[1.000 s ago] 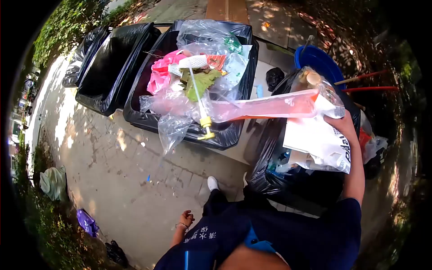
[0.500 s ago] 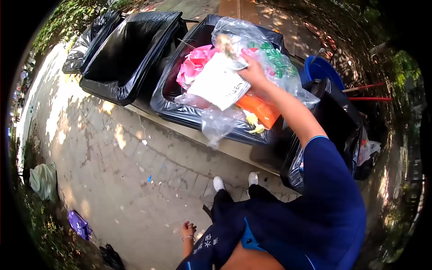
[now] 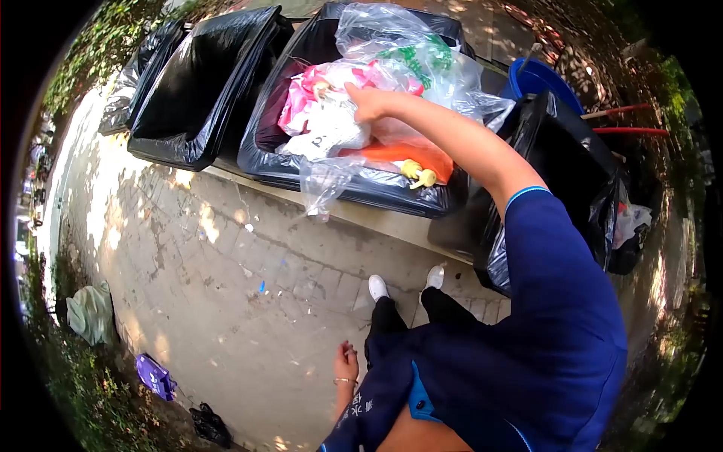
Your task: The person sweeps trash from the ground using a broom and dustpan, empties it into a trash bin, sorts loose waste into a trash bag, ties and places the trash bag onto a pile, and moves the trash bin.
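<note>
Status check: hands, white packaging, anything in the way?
Right hand at the white packaging, grip unclear. Left hand low, nothing visible in it. Packaging crumpled in black-lined bin. Possible snag: clear plastic over near rim.

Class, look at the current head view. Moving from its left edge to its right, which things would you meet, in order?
Grey-green bundle, purple package, crumpled black bag, white packaging, right hand, yellow pump top, blue bucket, lower red handle.
</note>
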Demonstrator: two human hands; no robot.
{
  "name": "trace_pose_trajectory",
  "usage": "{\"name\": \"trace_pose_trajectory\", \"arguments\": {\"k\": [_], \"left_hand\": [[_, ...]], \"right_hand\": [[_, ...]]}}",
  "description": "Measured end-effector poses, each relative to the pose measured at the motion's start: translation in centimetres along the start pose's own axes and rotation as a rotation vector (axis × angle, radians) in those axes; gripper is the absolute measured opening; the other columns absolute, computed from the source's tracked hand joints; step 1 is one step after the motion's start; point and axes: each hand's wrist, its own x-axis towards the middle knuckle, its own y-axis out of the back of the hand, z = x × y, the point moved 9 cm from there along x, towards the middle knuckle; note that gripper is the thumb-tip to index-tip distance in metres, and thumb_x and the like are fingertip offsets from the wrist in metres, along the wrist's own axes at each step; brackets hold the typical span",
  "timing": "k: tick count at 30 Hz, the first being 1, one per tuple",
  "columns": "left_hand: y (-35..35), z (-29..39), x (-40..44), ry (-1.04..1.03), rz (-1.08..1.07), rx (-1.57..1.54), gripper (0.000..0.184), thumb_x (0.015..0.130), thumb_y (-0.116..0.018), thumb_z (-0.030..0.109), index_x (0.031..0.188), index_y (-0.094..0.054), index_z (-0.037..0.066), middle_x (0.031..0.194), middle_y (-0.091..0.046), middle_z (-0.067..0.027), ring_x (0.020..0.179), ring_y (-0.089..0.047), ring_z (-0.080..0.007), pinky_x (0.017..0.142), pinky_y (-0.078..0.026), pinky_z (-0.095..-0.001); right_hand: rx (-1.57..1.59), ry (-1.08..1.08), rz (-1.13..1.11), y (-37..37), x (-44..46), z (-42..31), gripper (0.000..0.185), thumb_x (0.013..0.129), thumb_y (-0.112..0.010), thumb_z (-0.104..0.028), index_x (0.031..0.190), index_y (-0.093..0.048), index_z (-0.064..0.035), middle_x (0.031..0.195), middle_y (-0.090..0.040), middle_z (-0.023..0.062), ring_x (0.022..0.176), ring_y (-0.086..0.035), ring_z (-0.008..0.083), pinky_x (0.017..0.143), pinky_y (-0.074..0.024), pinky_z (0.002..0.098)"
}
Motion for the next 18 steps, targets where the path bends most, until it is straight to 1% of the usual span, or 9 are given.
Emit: {"name": "trace_pose_trajectory", "arguments": {"k": [1, 3, 4, 5, 7, 10, 13, 15, 18], "left_hand": [[-0.2, 4.7, 2.2, -0.183, -0.004, 0.056, 0.032, 0.079, -0.044, 0.007, 0.11, -0.04, -0.001, 0.092, -0.055, -0.0132, 0.074, -0.057, -0.0179, 0.064, -0.045, -0.0264], [-0.7, 16.2, 4.6, -0.447, 0.071, 0.137, 0.047, 0.075, -0.047, 0.003, 0.118, -0.03, -0.002, 0.108, -0.046, -0.0158, 0.085, -0.053, -0.0205, 0.07, -0.043, -0.0272], [-1.2, 22.4, 4.6, -0.646, 0.159, 0.276, 0.053, 0.073, -0.05, 0.005, 0.121, -0.027, -0.001, 0.115, -0.039, -0.0166, 0.093, -0.048, -0.0239, 0.075, -0.041, -0.0306], [-1.7, 26.9, 4.9, -0.743, 0.227, 0.309, 0.06, 0.071, -0.053, 0.008, 0.123, -0.023, -0.001, 0.12, -0.034, -0.0177, 0.102, -0.042, -0.0281, 0.082, -0.036, -0.0346], [-2.9, 34.1, 5.5, -0.895, 0.302, 0.282, 0.071, 0.071, -0.057, 0.013, 0.126, -0.013, 0.0, 0.127, -0.021, -0.0199, 0.113, -0.029, -0.0314, 0.091, -0.027, -0.0377], [-4.4, 40.6, 8.2, -0.966, 0.434, 0.287, 0.074, 0.075, -0.055, 0.023, 0.126, -0.008, -0.002, 0.128, -0.017, -0.023, 0.118, -0.022, -0.0334, 0.096, -0.017, -0.0396], [-9.0, 43.7, 10.5, -0.948, 0.3, 0.185, 0.072, 0.079, -0.05, 0.027, 0.127, -0.004, -0.001, 0.123, -0.028, -0.0249, 0.113, -0.031, -0.0303, 0.093, -0.025, -0.0354], [-12.5, 44.0, 11.8, -0.875, 0.221, 0.204, 0.07, 0.081, -0.048, 0.027, 0.127, -0.004, -0.001, 0.117, -0.036, -0.0251, 0.108, -0.038, -0.0283, 0.089, -0.03, -0.0338], [-12.7, 44.2, 12.3, -0.912, 0.404, 0.351, 0.067, 0.082, -0.044, 0.034, 0.126, -0.008, -0.002, 0.113, -0.041, -0.0223, 0.102, -0.043, -0.0289, 0.086, -0.033, -0.0336]], "right_hand": [[-0.095, -0.021, 0.161, 2.1, -2.1, -0.7, 0.075, 0.062, -0.055, -0.017, 0.125, -0.017, -0.006, 0.117, -0.032, 0.029, 0.108, -0.037, 0.0355, 0.086, -0.0343, 0.0391], [-0.291, 0.434, 0.599, 6.0, -8.8, -4.9, 0.053, 0.067, -0.05, -0.005, 0.117, -0.036, -0.0094, 0.116, -0.038, 0.0185, 0.109, -0.035, 0.0327, 0.086, -0.0351, 0.0389], [-0.362, 0.705, 0.866, 7.8, -13.7, -6.6, 0.033, 0.073, -0.044, -0.007, 0.106, -0.048, -0.0091, 0.108, -0.045, 0.0138, 0.103, -0.042, 0.0293, 0.082, -0.0383, 0.0359], [-0.256, 0.817, 0.9, 9.3, -17.1, -6.4, 0.029, 0.073, -0.047, -0.008, 0.102, -0.051, -0.011, 0.106, -0.047, 0.0118, 0.102, -0.043, 0.0271, 0.082, -0.0381, 0.0355], [-0.31, 0.737, 0.902, 11.5, -22.4, -2.8, 0.036, 0.072, -0.051, -0.008, 0.107, -0.047, -0.0133, 0.108, -0.046, 0.0098, 0.103, -0.042, 0.0257, 0.083, -0.0375, 0.034], [-0.211, 0.467, 0.887, 12.2, -28.3, 8.8, 0.033, 0.074, -0.048, -0.007, 0.106, -0.047, -0.0141, 0.104, -0.049, 0.0076, 0.098, -0.046, 0.0236, 0.079, -0.0399, 0.031], [0.082, -0.031, 0.782, 7.5, -31.7, 27.2, 0.032, 0.073, -0.047, -0.013, 0.104, -0.049, -0.0099, 0.099, -0.052, 0.0128, 0.091, -0.05, 0.0269, 0.08, -0.0398, 0.0342], [0.038, -0.346, 0.583, 0.2, -33.3, 39.4, 0.036, 0.07, -0.049, -0.012, 0.105, -0.049, -0.0045, 0.098, -0.053, 0.0156, 0.094, -0.05, 0.0275, 0.082, -0.0394, 0.0344], [0.181, -0.557, 0.236, -11.8, -35.1, 51.2, 0.039, 0.064, -0.055, -0.011, 0.102, -0.05, -0.0005, 0.101, -0.052, 0.0179, 0.094, -0.05, 0.029, 0.082, -0.0394, 0.0326]]}}
